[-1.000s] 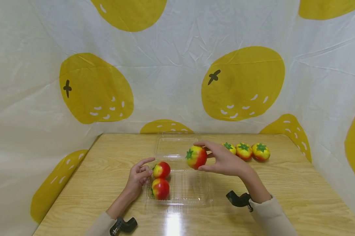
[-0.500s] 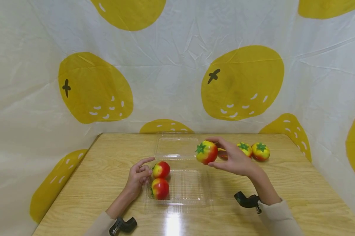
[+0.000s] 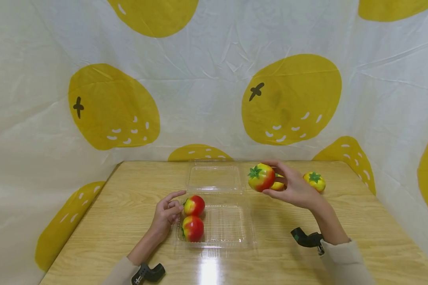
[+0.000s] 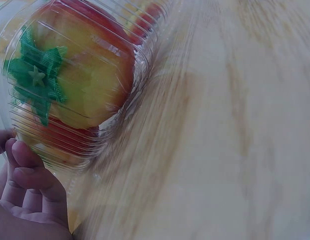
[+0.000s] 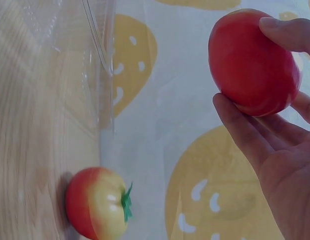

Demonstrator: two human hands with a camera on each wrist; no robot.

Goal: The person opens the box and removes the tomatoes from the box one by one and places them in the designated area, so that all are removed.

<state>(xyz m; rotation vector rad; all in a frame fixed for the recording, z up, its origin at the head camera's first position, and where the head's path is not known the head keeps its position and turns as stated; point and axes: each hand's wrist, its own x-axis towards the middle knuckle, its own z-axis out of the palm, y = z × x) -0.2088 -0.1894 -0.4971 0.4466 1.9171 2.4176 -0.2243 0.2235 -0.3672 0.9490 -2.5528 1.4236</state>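
In the head view my right hand (image 3: 294,188) holds a red-and-yellow toy tomato (image 3: 261,177) above the table, thumb below and fingers above, its green leaf facing left. The right wrist view shows the red underside of this tomato (image 5: 252,62). Beside the left end of a clear plastic clamshell box (image 3: 224,225), my left hand (image 3: 164,215) pinches the rim. Two toy tomatoes, a far one (image 3: 194,205) and a near one (image 3: 193,228), lie on their sides along the box's left end. Through the ribbed wall, the left wrist view shows a tomato (image 4: 90,75) up close.
The box's lid (image 3: 214,178) lies folded back toward the rear curtain. Partly hidden behind my right hand is another toy tomato (image 3: 279,184); one more (image 3: 314,181) stands to its right. A lemon-print curtain (image 3: 199,107) encloses the wooden table (image 3: 135,190).
My right hand has carried its tomato right and slightly back, from over the box toward the tomatoes at the back right, now overlapping some of them. The left hand stays put.
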